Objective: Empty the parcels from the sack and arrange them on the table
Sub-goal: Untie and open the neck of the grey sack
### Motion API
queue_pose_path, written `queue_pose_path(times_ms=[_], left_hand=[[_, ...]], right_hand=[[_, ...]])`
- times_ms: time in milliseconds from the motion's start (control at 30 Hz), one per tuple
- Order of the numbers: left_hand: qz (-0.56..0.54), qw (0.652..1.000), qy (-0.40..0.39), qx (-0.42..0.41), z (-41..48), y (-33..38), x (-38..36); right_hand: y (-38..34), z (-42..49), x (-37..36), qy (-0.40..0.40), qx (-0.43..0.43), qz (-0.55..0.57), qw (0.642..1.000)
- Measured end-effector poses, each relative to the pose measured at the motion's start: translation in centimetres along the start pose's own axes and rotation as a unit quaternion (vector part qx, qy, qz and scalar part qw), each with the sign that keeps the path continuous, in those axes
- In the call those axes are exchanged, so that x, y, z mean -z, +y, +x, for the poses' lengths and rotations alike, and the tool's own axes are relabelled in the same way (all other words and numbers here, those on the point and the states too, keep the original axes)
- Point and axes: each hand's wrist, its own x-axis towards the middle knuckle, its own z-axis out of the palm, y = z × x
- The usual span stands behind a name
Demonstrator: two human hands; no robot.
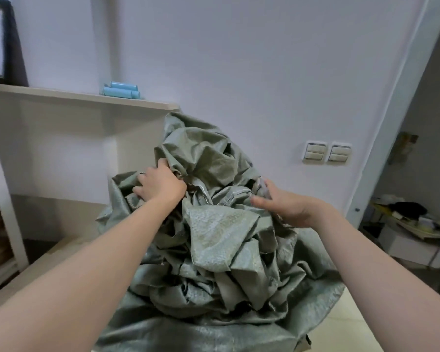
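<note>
A large grey-green woven sack (214, 237) stands crumpled in front of me and fills the middle of the view. My left hand (160, 184) grips a bunch of the sack's fabric near its top left. My right hand (287, 207) is at the sack's upper right; its thumb points left over the hemmed edge and its fingers are curled into the folds. No parcels show; the inside of the sack is hidden by the fabric. A pale table surface (36, 275) lies at the lower left beside the sack.
A white shelf unit (81, 97) stands at the left, with light blue rolls (122, 90) and a framed picture (0, 41) on top. Wall switches (327, 152) are behind the sack. A cluttered low stand (414, 240) sits at the right past a door frame.
</note>
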Motion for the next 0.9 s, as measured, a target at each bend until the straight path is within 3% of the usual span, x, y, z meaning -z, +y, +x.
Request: queue_pose_path(times_ms=[67,133,267,333,433,500,600,733,900], left_hand=[[0.038,0.999,-0.009,0.002,-0.7,-0.1,-0.1],[0.053,0.997,-0.057,-0.002,-1.0,-0.2,0.1],[0.03,0.982,-0.186,-0.019,-1.6,-1.0,1.0],[0.045,0.969,-0.238,-0.04,-2.8,-1.2,2.1],[0.073,0.934,-0.343,-0.062,-4.8,-1.8,3.4],[0.115,0.918,-0.371,-0.075,-5.7,-2.3,3.2],[0.104,0.938,-0.318,-0.093,-7.2,-2.3,1.7],[-0.063,0.968,-0.228,-0.082,-7.9,-1.6,0.6],[-0.254,0.947,-0.164,-0.108,-7.4,1.2,1.3]], right_hand=[[0.9,-0.6,-1.3,-0.036,-0.011,-0.114,0.993],[1.8,-0.7,-2.4,-0.075,-0.08,-0.199,0.974],[2.9,-1.4,-5.2,-0.05,-0.138,-0.261,0.954],[3.5,-1.6,-6.8,-0.029,-0.142,-0.27,0.952],[4.5,-1.2,-8.8,0.004,-0.119,-0.192,0.974],[4.6,-0.8,-10.1,0.033,-0.093,-0.155,0.983],[4.2,-0.3,-11.4,0.073,-0.04,-0.129,0.988],[2.7,-0.6,-10.9,0.154,0.061,-0.068,0.984],[-0.2,-1.6,-6.8,0.258,0.123,-0.033,0.958]])
